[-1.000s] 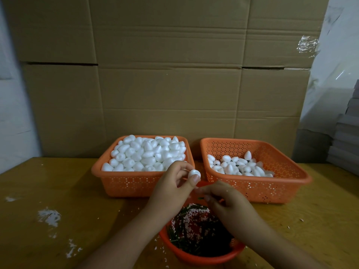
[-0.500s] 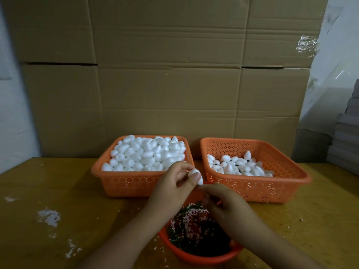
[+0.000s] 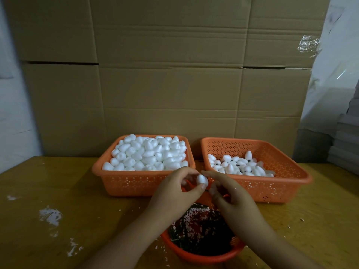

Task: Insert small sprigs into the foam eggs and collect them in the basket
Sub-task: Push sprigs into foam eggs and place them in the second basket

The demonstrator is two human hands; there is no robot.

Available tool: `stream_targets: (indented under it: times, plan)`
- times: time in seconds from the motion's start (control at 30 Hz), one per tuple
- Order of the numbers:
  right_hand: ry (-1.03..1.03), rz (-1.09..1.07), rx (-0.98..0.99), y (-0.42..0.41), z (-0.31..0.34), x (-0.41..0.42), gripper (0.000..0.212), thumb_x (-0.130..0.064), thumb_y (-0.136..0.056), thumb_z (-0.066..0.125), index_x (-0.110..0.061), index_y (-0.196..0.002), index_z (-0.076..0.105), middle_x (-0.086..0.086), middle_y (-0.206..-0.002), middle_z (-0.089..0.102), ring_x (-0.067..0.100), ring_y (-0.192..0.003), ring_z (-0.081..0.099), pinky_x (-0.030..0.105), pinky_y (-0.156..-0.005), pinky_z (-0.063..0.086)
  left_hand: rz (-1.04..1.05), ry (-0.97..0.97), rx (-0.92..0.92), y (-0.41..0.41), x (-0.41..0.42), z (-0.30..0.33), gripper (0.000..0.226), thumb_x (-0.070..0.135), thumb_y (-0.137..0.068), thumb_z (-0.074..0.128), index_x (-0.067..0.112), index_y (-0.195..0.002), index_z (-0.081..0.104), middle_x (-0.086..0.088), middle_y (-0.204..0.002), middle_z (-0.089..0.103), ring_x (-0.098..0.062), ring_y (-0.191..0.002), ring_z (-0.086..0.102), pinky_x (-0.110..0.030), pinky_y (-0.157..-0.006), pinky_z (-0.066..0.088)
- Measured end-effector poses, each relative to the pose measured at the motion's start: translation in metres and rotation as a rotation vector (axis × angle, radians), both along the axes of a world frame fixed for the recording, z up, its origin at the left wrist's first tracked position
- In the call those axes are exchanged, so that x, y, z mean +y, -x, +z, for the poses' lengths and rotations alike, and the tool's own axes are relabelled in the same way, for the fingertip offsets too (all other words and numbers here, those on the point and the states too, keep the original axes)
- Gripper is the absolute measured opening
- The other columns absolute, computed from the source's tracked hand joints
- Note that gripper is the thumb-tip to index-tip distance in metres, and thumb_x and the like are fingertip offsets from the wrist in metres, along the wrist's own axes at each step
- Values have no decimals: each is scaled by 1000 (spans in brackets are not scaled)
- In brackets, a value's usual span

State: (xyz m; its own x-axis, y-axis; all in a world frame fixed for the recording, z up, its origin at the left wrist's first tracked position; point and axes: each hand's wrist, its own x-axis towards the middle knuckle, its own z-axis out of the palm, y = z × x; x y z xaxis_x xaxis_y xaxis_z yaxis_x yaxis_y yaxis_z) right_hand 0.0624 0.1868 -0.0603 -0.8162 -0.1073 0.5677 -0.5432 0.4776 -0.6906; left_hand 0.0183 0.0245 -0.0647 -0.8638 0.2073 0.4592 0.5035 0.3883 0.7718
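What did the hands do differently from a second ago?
The right hand came up from the sprig bowl to meet the foam egg, which the left hand still pinches in about the same spot. Both orange baskets and their eggs stayed put.

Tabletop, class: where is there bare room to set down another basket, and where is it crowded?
Bare wood lies left of the full basket, marked only by white smears, and in the near right corner below the part-filled basket. The middle is crowded: both hands meet on a foam egg above the round sprig basket.
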Motion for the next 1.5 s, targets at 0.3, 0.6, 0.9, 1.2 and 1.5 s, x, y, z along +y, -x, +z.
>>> stream_targets:
  times: [0.3, 0.6, 0.9, 1.2, 1.5]
  plan:
    - [27, -41, -39, 2, -4, 2, 37, -5, -92, 60, -39, -104, 59, -16, -85, 60, 5, -77, 58, 14, -65, 43, -71, -222, -94, -2, 0, 4, 12, 28, -90, 66, 37, -97, 64, 16, -96, 72, -8, -83, 70, -33, -78, 55]
    - [-22, -40, -41, 3, -5, 2, 37, 0, -90, 61, -36, -99, 64, -23, -90, 61, 4, -87, 59, 13, -71, 42, -73, -252, -131, -3, -1, 6, 7, 29, -95, 60, 24, -96, 66, 7, -80, 71, -9, -70, 67, -27, -69, 51]
    - [0, -11, -37, 2, -4, 1, 35, -5, -91, 62, -39, -100, 63, -15, -86, 62, 7, -79, 59, 13, -67, 42, -50, -206, -132, -4, -1, 8, 37, 39, -97, 53, 28, -63, 63, 9, -56, 56, -5, -53, 54, -17, -56, 45]
    - [13, -24, -47, 1, -3, 0, 30, -6, -89, 64, -35, -95, 63, -21, -84, 63, 2, -74, 59, 11, -65, 40, -91, -256, -204, -6, -2, 10, 45, 52, -90, 57, 22, -58, 66, 8, -46, 46, -5, -47, 48, -21, -51, 43]
    - [50, -25, -60, 1, -2, 0, 31, -4, -89, 63, -35, -93, 64, -16, -84, 63, 2, -71, 58, 11, -64, 40, -81, -312, -195, -5, -2, 12, 35, 42, -93, 58, 21, -70, 72, 6, -59, 62, -6, -51, 54, -13, -54, 44]
